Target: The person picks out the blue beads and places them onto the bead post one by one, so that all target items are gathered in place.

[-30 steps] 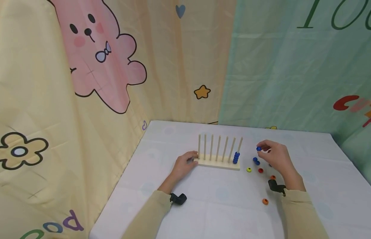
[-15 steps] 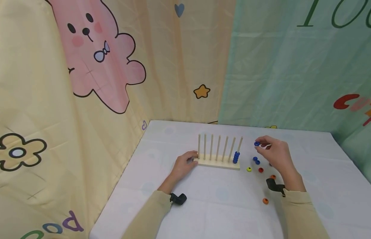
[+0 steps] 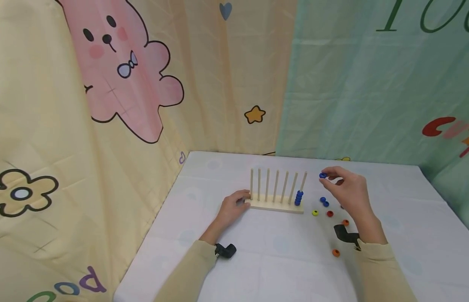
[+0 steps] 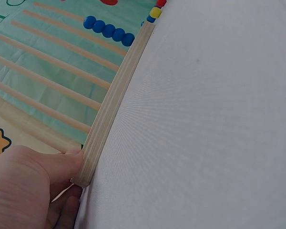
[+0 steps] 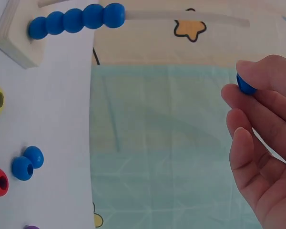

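Note:
A wooden peg stand (image 3: pixel 273 204) with several upright rods stands on the table. Its left end is gripped by my left hand (image 3: pixel 230 210), thumb against the base in the left wrist view. On the rightmost rod sits a stack of several blue beads (image 3: pixel 298 198); the rod's upper part is bare. Between thumb and forefinger, my right hand (image 3: pixel 349 193) pinches a blue bead (image 3: pixel 323 175), held in the air right of that rod's tip. Fingers cover most of this bead in the right wrist view.
Right of the stand lie two loose blue beads (image 3: pixel 324 201), a yellow bead (image 3: pixel 315 213) and a red bead (image 3: pixel 330 214). Orange beads (image 3: pixel 336 253) lie nearer the right forearm. A purple bead (image 5: pixel 31 227) shows at the right wrist view's lower edge. Printed curtains (image 3: pixel 226 75) hang behind the table.
My right hand has risen and moved slightly left with the blue bead, closer to the rightmost rod's tip. The left hand and the stand have stayed in place.

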Tool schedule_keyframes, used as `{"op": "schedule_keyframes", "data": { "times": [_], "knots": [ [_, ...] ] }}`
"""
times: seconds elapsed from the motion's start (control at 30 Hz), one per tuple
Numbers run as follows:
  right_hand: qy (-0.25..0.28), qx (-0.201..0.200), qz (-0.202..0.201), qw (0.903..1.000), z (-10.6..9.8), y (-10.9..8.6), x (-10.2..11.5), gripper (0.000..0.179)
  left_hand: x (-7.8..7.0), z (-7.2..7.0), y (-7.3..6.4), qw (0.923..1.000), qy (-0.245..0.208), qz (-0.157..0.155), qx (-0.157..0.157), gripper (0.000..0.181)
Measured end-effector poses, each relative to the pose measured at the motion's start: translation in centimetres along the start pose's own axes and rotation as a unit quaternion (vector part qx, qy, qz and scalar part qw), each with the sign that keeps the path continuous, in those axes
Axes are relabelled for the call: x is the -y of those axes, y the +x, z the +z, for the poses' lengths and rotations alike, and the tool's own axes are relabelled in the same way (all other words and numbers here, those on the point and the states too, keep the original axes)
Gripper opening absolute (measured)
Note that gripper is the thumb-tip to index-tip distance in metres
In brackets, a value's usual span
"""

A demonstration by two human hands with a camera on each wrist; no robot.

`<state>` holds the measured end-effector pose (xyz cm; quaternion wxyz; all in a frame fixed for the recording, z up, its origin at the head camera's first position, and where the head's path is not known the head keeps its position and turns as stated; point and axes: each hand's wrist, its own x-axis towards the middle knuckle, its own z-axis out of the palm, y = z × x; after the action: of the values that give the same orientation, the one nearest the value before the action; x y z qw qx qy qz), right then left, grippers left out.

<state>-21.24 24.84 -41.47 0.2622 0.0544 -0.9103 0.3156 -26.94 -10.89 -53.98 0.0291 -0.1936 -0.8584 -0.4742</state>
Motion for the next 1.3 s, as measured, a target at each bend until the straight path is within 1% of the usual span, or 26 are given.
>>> {"op": "schedule_keyframes", "data": {
  "times": [0.23, 0.53, 0.63, 0.77, 0.97, 1.13, 1.3],
  "knots": [
    [0.009, -0.026, -0.030, 0.9992, -0.1, -0.1, 1.1, 0.022, -0.1, 0.0, 0.0, 1.0000, 0.005, 0.003, -0.001, 0.026],
    [0.057, -0.069, -0.087, 0.9921, 0.8, -0.3, 2.4, 0.025, 0.2, 0.1, 0.0, 1.0000, 0.004, 0.001, -0.001, 0.025],
    [0.063, -0.078, -0.088, 0.9911, 1.0, -0.4, 2.7, 0.025, 0.3, 0.1, 0.0, 1.0000, 0.002, 0.009, -0.001, 0.025],
    [0.062, -0.080, -0.083, 0.9913, 1.3, -0.5, 3.0, 0.026, 0.2, 0.0, 0.0, 0.9999, 0.000, 0.011, 0.000, 0.025],
    [0.067, -0.083, -0.072, 0.9917, 1.7, -0.5, 3.1, 0.026, 0.0, -0.1, 0.0, 1.0000, 0.002, 0.006, 0.003, 0.026],
    [0.065, -0.074, -0.057, 0.9936, 1.9, -0.3, 3.1, 0.026, -0.2, -0.2, -0.1, 1.0000, 0.003, 0.003, 0.004, 0.026],
    [0.067, -0.065, -0.051, 0.9943, 2.2, -0.2, 3.1, 0.026, -0.2, -0.1, -0.1, 1.0000, 0.002, 0.007, 0.005, 0.027]
  ]
}}
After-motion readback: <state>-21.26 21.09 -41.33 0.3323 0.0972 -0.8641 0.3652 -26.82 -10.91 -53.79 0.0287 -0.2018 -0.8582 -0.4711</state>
